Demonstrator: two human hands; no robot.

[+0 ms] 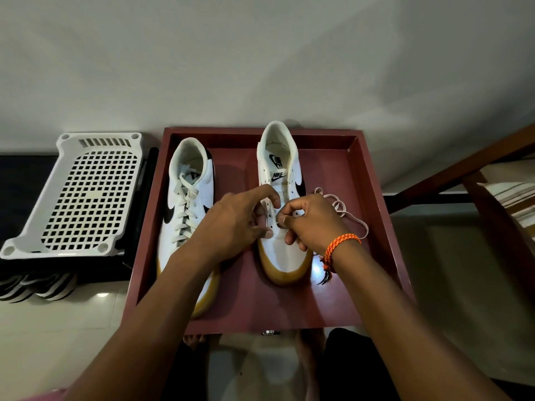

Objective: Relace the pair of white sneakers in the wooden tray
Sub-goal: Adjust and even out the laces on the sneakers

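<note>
Inspecting the wooden tray (373, 180) at the centre of the frame finds the job about half complete, as far as can be judged. The left sneaker (185, 204), lying in the tray's left half, is laced through its eyelets up to the collar. The right sneaker (282, 198), in the tray's middle, shows bare eyelets along its upper rows and an exposed tongue; lacing here appears to be at the lowest eyelets only.

Both sneakers lie with their long axes running from the bottom of the frame to the top, roughly parallel. Toes point toward the bottom edge, heels toward the wall at the top.

The loose lace (344, 211) trails in loops on the tray floor just right of the right sneaker, running in toward the hands.

The left hand (234, 221) has its fingers curled round the lower eyelet flap of the right sneaker, steadying it. The right hand (309, 224), with an orange wrist cord (341, 244), pinches something at the lower eyelets, judged to be the lace end; the tip itself is hidden by the fingers.

Remaining: threading the whole right sneaker and tying off.

A white perforated rack (86, 195) sits at the left of the frame, apart from the tray.
</note>
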